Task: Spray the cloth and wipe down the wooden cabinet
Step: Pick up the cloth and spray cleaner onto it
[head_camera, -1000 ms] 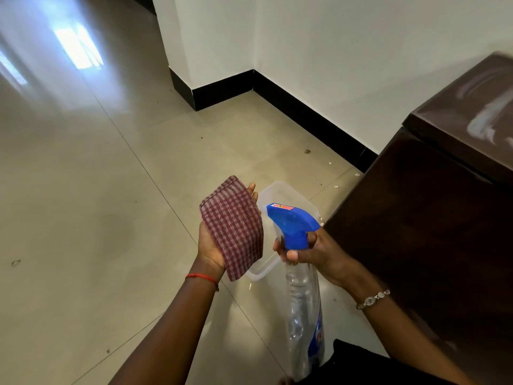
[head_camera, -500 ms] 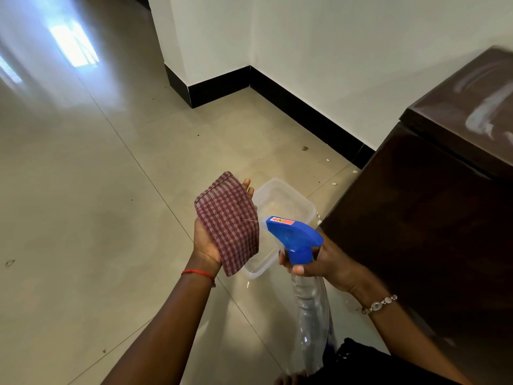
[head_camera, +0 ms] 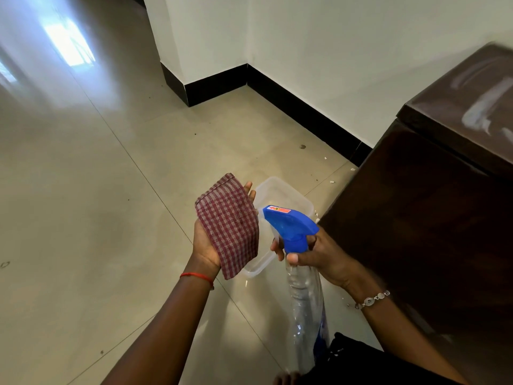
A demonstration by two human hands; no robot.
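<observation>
Pale floor tiles are backed by white walls; the cabinet stands at right. The cloth is carried on the flat left hand. The bottle is gripped by the right hand, nozzle beside the cloth, above a tub.

No legible text is showing. A small red sticker is sitting on the blue plastic trigger head of the clear spray bottle, near right; its print is remaining unreadable.

cloth: red-checked, folded | spray bottle: blue-topped, beside cloth | cabinet: dark
</observation>
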